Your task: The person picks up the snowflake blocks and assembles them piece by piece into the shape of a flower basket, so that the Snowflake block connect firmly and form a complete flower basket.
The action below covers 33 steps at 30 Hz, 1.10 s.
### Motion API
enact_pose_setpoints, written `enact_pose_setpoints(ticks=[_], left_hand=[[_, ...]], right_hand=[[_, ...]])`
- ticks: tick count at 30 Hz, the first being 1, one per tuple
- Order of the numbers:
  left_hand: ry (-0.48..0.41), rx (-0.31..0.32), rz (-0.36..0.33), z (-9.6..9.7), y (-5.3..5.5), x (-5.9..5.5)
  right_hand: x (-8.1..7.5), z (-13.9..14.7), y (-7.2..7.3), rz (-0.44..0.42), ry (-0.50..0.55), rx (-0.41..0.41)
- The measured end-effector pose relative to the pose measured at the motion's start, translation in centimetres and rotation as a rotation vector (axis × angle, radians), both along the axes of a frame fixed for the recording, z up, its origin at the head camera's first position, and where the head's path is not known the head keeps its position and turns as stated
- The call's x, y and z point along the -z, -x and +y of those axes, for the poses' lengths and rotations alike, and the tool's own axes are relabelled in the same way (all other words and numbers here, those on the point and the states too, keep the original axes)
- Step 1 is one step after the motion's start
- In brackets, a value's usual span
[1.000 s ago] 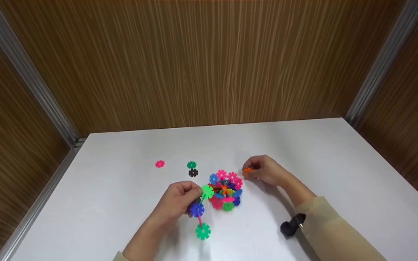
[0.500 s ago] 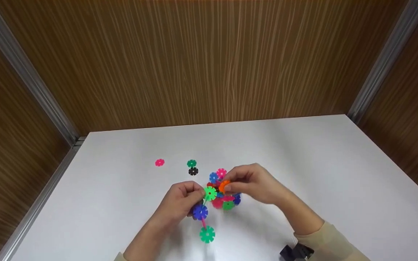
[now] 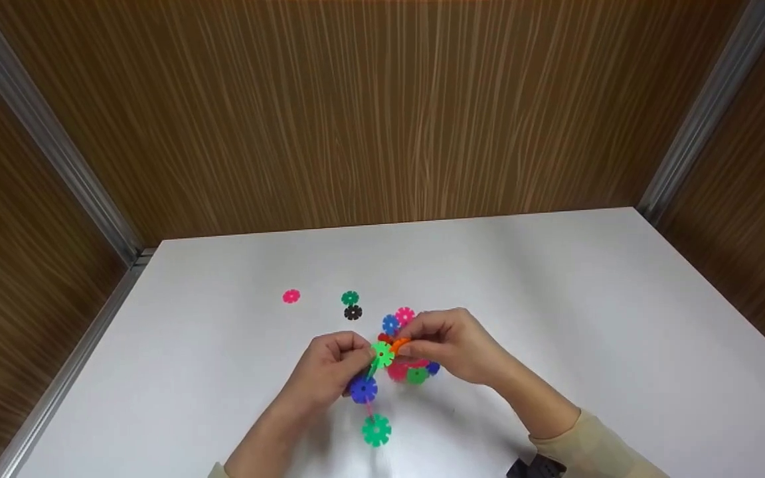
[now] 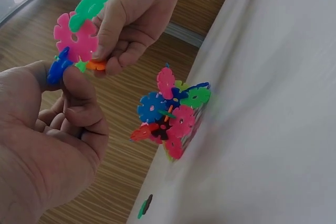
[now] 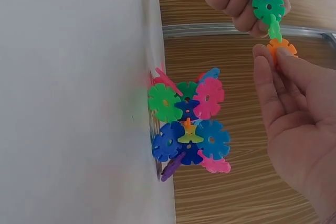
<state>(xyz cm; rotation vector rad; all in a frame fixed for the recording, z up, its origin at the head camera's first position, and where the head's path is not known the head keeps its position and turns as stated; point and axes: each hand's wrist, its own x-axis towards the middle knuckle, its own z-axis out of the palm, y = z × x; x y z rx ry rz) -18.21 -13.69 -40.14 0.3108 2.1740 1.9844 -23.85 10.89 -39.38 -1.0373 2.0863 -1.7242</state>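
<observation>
My left hand (image 3: 329, 368) pinches a chain of notched plastic snowflake discs. In the head view the chain shows a light green disc (image 3: 383, 354), a blue disc (image 3: 363, 390) and a green disc (image 3: 376, 431) hanging lowest; a pink disc (image 4: 76, 38) shows in the left wrist view. Between thumb and fingers my right hand (image 3: 459, 348) holds an orange snowflake disc (image 5: 281, 50), its edge right at the light green disc. Below the hands, a ball-shaped cluster of joined snowflake discs (image 5: 189, 119) stands on the table, partly hidden by my right hand in the head view.
On the white table (image 3: 223, 372), farther back, lie a loose pink disc (image 3: 291, 296), a green disc (image 3: 350, 297) and a black disc (image 3: 353, 313). Wood-grain panels (image 3: 382, 113) enclose the back and sides. A black device (image 3: 536, 467) sits by the right sleeve.
My right hand has carried the orange disc leftward from the table beyond the cluster, bringing it against the chain. The left hand has stayed nearly in place, still pinching the chain.
</observation>
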Motion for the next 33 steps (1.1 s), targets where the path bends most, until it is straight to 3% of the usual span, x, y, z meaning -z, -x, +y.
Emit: enact_pose_setpoints(ticks=[4, 12, 18, 23, 27, 33], left_hand=[[-0.002, 0.004, 0.005, 0.1, -0.1, -0.1], [-0.059, 0.036, 0.013, 0.4, -0.2, 0.1], [-0.091, -0.001, -0.034, 0.5, -0.3, 0.4], [-0.112, -0.043, -0.074, 0.5, -0.1, 0.3], [-0.130, -0.097, -0.053, -0.4, 0.2, -0.4], [-0.218, -0.203, 0.017, -2.7, 0.7, -1.1]], right_hand=[[0.0, 0.0, -0.2, -0.021, 0.017, 0.009], [0.1, -0.2, -0.6, 0.041, 0.013, 0.045], [0.7, -0.4, -0.4, 0.029, 0.025, 0.037], [0.4, -0.2, 0.3, -0.018, -0.028, -0.016], [-0.9, -0.1, 2.1, 0.007, -0.096, -0.071], [-2.6, -1.7, 7.6, 0.070, -0.251, -0.067]])
